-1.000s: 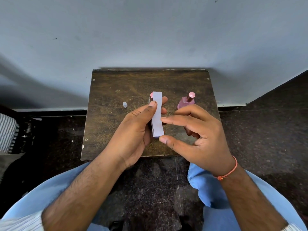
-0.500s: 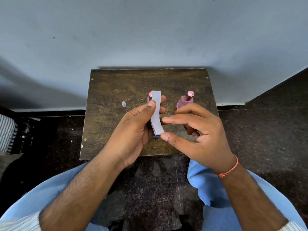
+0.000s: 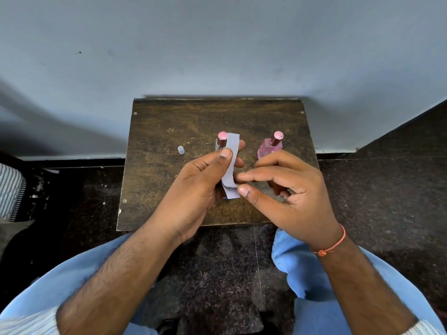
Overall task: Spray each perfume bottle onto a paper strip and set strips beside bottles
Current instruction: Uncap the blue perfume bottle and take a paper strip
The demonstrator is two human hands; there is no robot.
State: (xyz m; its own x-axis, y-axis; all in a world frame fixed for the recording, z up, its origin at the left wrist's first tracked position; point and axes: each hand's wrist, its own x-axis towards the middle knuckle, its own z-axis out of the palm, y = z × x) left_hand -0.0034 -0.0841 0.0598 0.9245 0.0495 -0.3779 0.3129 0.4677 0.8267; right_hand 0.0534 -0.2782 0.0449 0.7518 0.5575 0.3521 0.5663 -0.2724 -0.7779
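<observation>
Left hand [image 3: 193, 189]: fingers curled round a stack of paper strips [image 3: 231, 163], thumb pinning it, above the worktop [image 3: 169, 131].
Right hand [image 3: 287, 189]: thumb and forefinger part-open at the stack's lower end, no strip clearly pinched.
Bottles: 2 upright, clear bottle [image 3: 221, 141], pink bottle [image 3: 271, 146], both capped.
Loose cap [image 3: 180, 150]: left, apart.
Progress: 0 strips laid; all spraying seemingly left.

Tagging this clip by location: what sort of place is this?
Probably a plain indoor room, not a shop: a small worn wooden table against a bare painted wall, on a dark speckled stone floor.
</observation>
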